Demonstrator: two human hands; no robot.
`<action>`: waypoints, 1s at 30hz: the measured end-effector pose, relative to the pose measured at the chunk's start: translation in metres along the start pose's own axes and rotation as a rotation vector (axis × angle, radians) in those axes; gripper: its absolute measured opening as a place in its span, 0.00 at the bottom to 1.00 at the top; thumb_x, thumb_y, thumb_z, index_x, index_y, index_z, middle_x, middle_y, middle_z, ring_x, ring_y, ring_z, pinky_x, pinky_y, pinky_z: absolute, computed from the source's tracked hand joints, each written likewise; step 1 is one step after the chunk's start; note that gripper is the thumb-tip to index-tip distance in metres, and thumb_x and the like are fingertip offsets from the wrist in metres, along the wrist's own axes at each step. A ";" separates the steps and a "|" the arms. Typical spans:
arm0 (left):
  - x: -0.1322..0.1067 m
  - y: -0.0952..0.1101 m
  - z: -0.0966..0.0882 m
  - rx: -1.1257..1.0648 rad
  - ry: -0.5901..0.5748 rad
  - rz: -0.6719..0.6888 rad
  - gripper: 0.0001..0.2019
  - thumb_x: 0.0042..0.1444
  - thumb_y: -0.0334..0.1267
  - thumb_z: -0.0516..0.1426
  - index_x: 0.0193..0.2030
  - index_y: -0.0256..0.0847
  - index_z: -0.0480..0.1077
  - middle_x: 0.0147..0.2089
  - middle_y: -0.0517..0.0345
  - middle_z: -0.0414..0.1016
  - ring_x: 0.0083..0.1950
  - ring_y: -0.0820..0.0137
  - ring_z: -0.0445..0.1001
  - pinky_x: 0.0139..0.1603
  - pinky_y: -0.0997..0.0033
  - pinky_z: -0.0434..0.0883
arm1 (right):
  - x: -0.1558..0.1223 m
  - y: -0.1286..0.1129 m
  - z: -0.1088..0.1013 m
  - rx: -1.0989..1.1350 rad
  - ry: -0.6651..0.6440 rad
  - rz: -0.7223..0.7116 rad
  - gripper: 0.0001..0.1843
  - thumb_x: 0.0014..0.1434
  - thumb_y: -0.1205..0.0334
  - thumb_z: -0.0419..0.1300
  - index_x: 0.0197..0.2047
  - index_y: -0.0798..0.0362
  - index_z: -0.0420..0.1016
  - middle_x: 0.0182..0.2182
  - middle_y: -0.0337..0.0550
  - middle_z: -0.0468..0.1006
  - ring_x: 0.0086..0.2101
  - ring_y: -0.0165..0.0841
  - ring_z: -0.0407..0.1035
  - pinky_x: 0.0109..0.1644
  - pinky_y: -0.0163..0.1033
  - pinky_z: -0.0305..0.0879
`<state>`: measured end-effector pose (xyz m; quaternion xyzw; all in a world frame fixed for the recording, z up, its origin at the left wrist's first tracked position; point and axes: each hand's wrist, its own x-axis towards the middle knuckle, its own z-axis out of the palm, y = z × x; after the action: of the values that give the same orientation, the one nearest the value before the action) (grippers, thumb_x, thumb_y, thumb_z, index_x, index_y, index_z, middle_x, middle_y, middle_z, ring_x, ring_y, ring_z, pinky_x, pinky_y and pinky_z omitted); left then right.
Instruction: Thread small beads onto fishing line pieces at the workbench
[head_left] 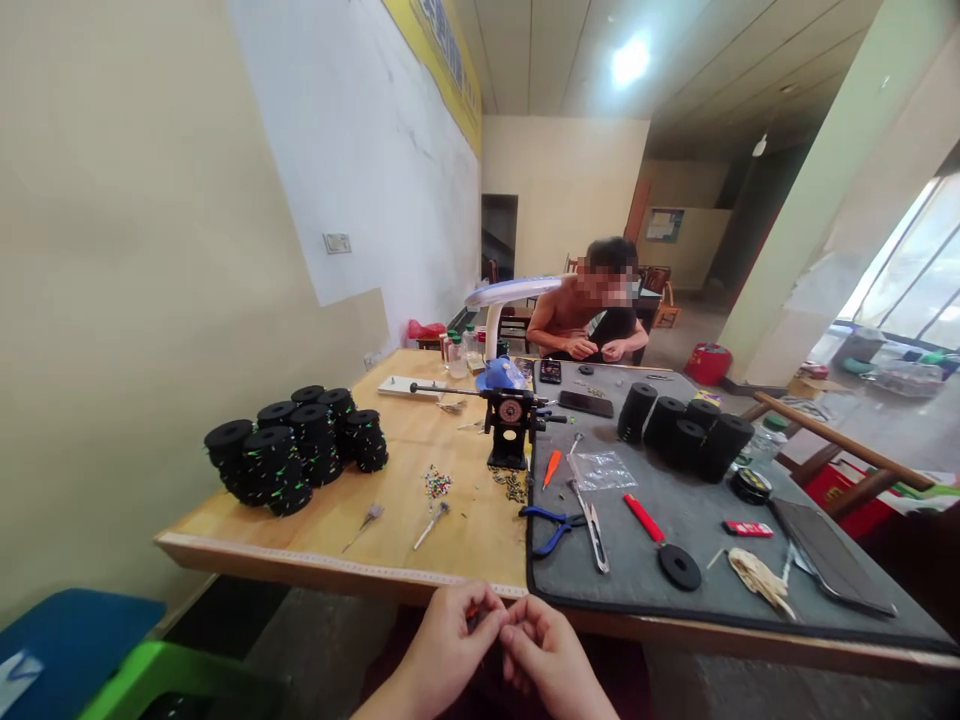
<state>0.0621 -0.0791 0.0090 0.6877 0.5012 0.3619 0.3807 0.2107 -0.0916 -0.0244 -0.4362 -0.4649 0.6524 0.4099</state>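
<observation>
My left hand (459,640) and my right hand (546,650) meet fingertip to fingertip just in front of the table's near edge. Both are closed in a pinch, and whatever they hold is too small and hidden to name; a dark orange speck shows inside the left fingers. Beyond them lie blue-handled pliers (553,528) and metal thread snips (596,540) on a grey mat (622,560). A small pile of coloured beads (437,482) and a pile of small dark metal pieces (511,486) rest on the wooden tabletop (405,470). Behind these stands a black hand-cranked device (510,420).
Black foam spools stuck with small bright pieces (296,440) stand at left, plain black spools (682,430) at right. A red-handled tool (643,518), a black disc (679,567) and an orange tool (552,470) lie on the mat. Across the table sits another person (574,320). A lamp (514,290) rises mid-table.
</observation>
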 end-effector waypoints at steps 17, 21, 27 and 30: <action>0.069 -0.023 -0.041 0.726 0.279 -0.072 0.19 0.59 0.31 0.49 0.57 0.37 0.63 0.50 0.44 0.74 0.51 0.58 0.71 0.51 0.62 0.65 | 0.007 0.026 -0.012 0.364 0.151 0.008 0.30 0.38 0.36 0.68 0.25 0.51 0.59 0.06 0.23 0.54 0.10 0.18 0.38 0.14 0.28 0.32; 0.072 -0.038 -0.057 0.762 0.285 -0.129 0.15 0.55 0.28 0.51 0.49 0.36 0.69 0.45 0.44 0.76 0.50 0.55 0.70 0.50 0.58 0.64 | 0.006 0.029 -0.010 0.373 0.128 -0.008 0.29 0.40 0.38 0.68 0.26 0.51 0.60 0.06 0.22 0.53 0.10 0.18 0.37 0.14 0.28 0.32; 0.076 -0.052 -0.054 0.626 0.320 -0.172 0.16 0.55 0.24 0.49 0.49 0.36 0.68 0.42 0.44 0.76 0.47 0.58 0.72 0.50 0.60 0.66 | 0.003 0.031 -0.009 0.388 0.110 0.003 0.29 0.39 0.38 0.69 0.26 0.51 0.60 0.06 0.22 0.53 0.10 0.18 0.38 0.14 0.28 0.32; 0.071 -0.052 -0.058 0.491 0.351 -0.146 0.15 0.56 0.26 0.49 0.48 0.37 0.68 0.41 0.47 0.75 0.46 0.59 0.73 0.51 0.59 0.66 | 0.001 0.033 -0.010 0.391 0.111 0.007 0.29 0.39 0.39 0.69 0.26 0.51 0.60 0.06 0.22 0.53 0.10 0.18 0.37 0.14 0.28 0.31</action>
<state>0.0068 0.0093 -0.0028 0.6481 0.6799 0.3151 0.1359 0.2153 -0.0957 -0.0585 -0.3850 -0.3044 0.7068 0.5094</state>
